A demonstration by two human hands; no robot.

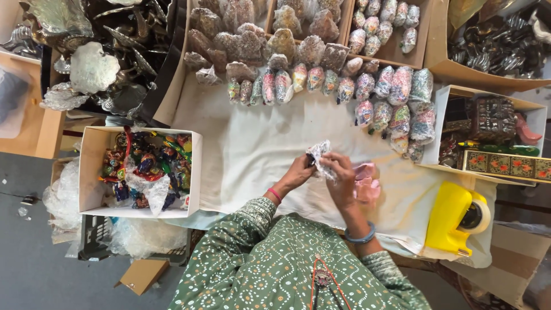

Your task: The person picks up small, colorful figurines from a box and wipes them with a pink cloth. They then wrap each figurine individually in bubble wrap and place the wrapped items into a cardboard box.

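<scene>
Bubble-wrap bundle (319,156) sits pinched between both hands above the cloth-covered table (252,155): left hand (298,172) closed on its lower-left end, right hand (340,175) curled over its right side, equally near; its long axis runs upward.

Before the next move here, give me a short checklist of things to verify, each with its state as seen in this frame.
1. Both hands on the piece: left hand and right hand grip the bubble-wrap bundle. Ok.
2. Item fully covered by wrap: cannot tell.
3. Bare cloth free in front of the hands: ok.
4. Yellow tape dispenser near the right hand: ok.
5. Row of wrapped pieces lying apart from the hands: ok.
</scene>
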